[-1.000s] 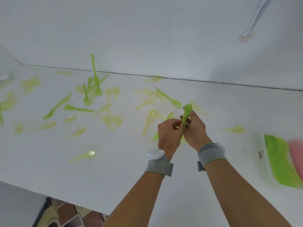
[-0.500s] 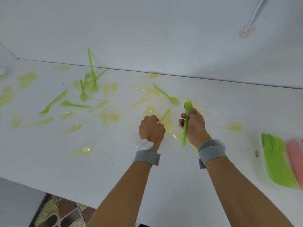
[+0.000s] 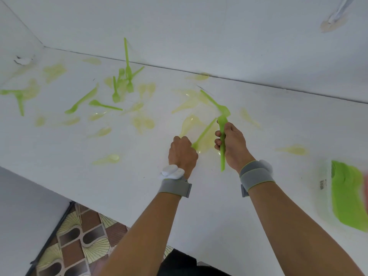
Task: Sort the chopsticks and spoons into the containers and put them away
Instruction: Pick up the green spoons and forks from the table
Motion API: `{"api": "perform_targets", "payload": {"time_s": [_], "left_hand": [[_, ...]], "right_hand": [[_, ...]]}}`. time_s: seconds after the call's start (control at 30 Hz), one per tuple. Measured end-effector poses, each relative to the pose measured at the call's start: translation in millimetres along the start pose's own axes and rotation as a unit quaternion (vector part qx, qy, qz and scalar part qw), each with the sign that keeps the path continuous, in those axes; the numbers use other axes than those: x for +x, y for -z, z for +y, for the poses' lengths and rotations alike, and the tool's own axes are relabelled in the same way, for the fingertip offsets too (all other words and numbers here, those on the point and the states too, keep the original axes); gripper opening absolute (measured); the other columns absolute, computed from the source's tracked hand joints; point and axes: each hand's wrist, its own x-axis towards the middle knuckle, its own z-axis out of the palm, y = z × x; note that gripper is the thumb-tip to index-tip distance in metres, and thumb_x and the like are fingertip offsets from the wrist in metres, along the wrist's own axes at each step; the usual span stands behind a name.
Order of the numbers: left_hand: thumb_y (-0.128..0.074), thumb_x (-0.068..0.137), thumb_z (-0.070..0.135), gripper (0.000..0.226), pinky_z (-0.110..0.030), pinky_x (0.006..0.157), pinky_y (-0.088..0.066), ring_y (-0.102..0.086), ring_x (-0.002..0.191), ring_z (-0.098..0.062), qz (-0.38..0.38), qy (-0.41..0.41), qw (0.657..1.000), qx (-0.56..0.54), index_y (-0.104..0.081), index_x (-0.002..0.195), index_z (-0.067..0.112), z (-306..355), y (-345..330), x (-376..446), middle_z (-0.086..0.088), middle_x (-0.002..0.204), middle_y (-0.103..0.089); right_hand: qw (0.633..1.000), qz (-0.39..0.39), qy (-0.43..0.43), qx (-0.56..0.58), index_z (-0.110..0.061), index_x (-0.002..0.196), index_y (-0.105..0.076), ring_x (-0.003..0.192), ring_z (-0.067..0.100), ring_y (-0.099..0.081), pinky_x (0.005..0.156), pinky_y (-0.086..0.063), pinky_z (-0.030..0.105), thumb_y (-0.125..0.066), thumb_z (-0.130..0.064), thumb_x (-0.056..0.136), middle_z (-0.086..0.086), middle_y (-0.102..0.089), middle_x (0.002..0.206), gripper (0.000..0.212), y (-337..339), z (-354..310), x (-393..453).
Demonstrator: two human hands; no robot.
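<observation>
My right hand [image 3: 233,144] grips a bunch of green plastic forks [image 3: 222,136], held upright with the tines at the top and the handles pointing down toward me. My left hand [image 3: 182,153] is down on the white table [image 3: 119,176] with its fingers curled at the end of a green utensil [image 3: 205,132] that lies slanted between both hands. Whether the fingers have closed round it is hidden. Another green fork [image 3: 216,103] lies just beyond my right hand. Several green and pale yellow-clear utensils are scattered over the left half of the table.
A clear container [image 3: 346,196] with green contents stands at the right edge, blurred, with something pink beside it. Green utensils cluster at the back [image 3: 124,84] near the wall. The table's front edge runs diagonally at lower left, with patterned floor [image 3: 75,246] below.
My hands were together holding the forks; the left hand has let go and dropped to the table beside a lying green utensil. The right hand keeps the bunch.
</observation>
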Motion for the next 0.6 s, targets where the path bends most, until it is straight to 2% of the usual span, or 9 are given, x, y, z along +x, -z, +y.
{"api": "perform_targets", "payload": {"time_s": [0.17, 0.33, 0.47, 0.53, 0.6], "left_hand": [[-0.049, 0.097, 0.010, 0.018, -0.034, 0.068, -0.037, -0.049, 0.084, -0.024, 0.035, 0.024, 0.999, -0.025, -0.063, 0.109, 0.010, -1.0, 3.0, -1.5, -0.009, 0.111, -0.054], [-0.059, 0.092, 0.022, 0.021, -0.034, 0.067, -0.038, -0.051, 0.086, -0.027, 0.013, 0.054, 0.998, -0.010, -0.056, 0.109, 0.011, -3.6, 4.3, -11.5, -0.003, 0.103, -0.044], [-0.057, 0.091, 0.008, 0.020, -0.031, 0.064, -0.036, -0.047, 0.086, -0.026, 0.026, 0.062, 0.994, -0.087, -0.056, 0.111, 0.008, -5.6, -3.6, -14.4, -0.004, 0.106, -0.042], [-0.056, 0.091, 0.002, 0.019, -0.027, 0.060, -0.036, -0.052, 0.088, -0.026, 0.050, 0.065, 0.986, -0.143, -0.061, 0.108, 0.009, -4.9, -1.6, -11.9, -0.006, 0.109, -0.050], [-0.055, 0.092, -0.001, 0.018, -0.027, 0.063, -0.041, -0.059, 0.090, -0.027, 0.085, 0.064, 0.978, -0.180, -0.065, 0.102, 0.010, -3.5, 3.9, -6.1, -0.010, 0.109, -0.057]], "right_hand": [[1.000, -0.015, -0.003, -0.007, -0.015, 0.123, -0.061, 0.049, 0.013, -0.036, 0.051, -0.034, 0.025, -0.032, -0.024, 0.111, 0.001, -0.048, 0.074, 0.032, 0.4, 3.6, -3.7], [1.000, -0.016, -0.007, -0.009, -0.016, 0.122, -0.063, 0.049, 0.013, -0.036, 0.048, -0.034, 0.024, -0.033, -0.024, 0.110, 0.001, -0.048, 0.075, 0.033, 7.1, -1.4, -2.3], [1.000, -0.015, -0.011, -0.015, -0.012, 0.128, -0.061, 0.049, 0.013, -0.037, 0.048, -0.035, 0.024, -0.034, -0.024, 0.109, 0.001, -0.049, 0.076, 0.035, 8.6, -0.9, -4.4], [1.000, -0.015, -0.009, -0.016, -0.011, 0.129, -0.061, 0.049, 0.013, -0.036, 0.048, -0.035, 0.024, -0.034, -0.024, 0.109, 0.001, -0.049, 0.076, 0.036, 8.1, -2.4, -6.2], [1.000, -0.017, -0.008, -0.011, -0.011, 0.130, -0.061, 0.049, 0.014, -0.036, 0.049, -0.034, 0.024, -0.034, -0.024, 0.109, 0.001, -0.050, 0.075, 0.036, 7.3, -5.5, -7.1]]}}
